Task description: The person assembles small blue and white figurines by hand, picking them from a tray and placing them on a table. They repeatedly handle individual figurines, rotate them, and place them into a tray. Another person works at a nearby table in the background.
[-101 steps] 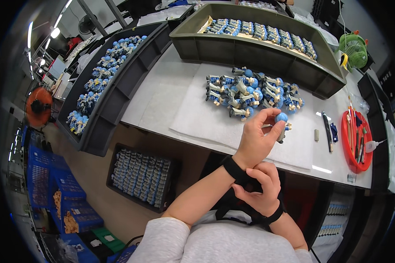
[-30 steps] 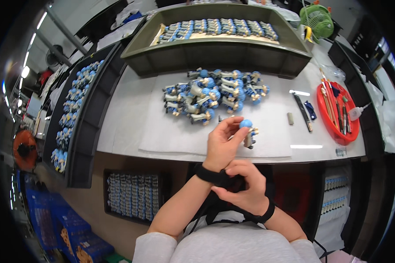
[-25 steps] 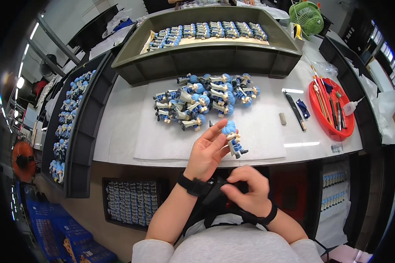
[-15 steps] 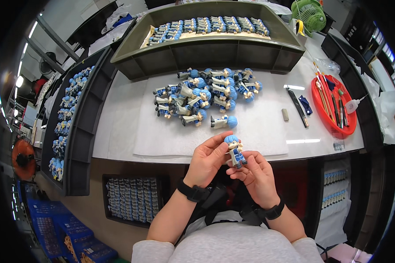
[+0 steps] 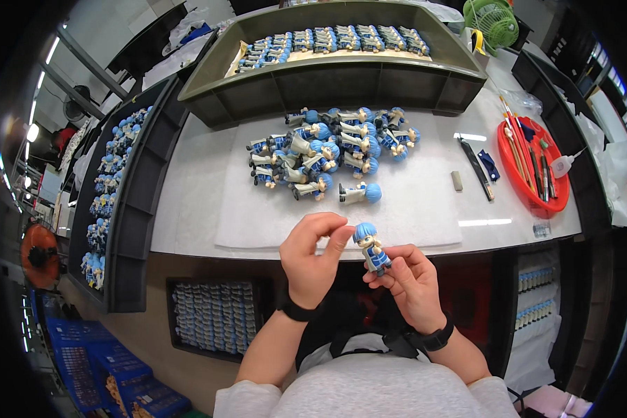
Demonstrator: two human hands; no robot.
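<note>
Plainly, the right hand [image 5: 414,291] is clamped round the legs of a blue-haired figurine [image 5: 374,252], which slants head-up toward the left hand [image 5: 308,263]; I can't tell whether that one pinches the hair. Fingers partly hide the boots. Beyond both hands, overlapping figures [image 5: 325,149] lie heaped.

Held figurine [image 5: 372,249], its back hidden

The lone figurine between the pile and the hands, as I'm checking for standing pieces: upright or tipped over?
Tipped over: the lone figurine lies on the white sheet, blue-haired head rightward, feet leftward.
</note>
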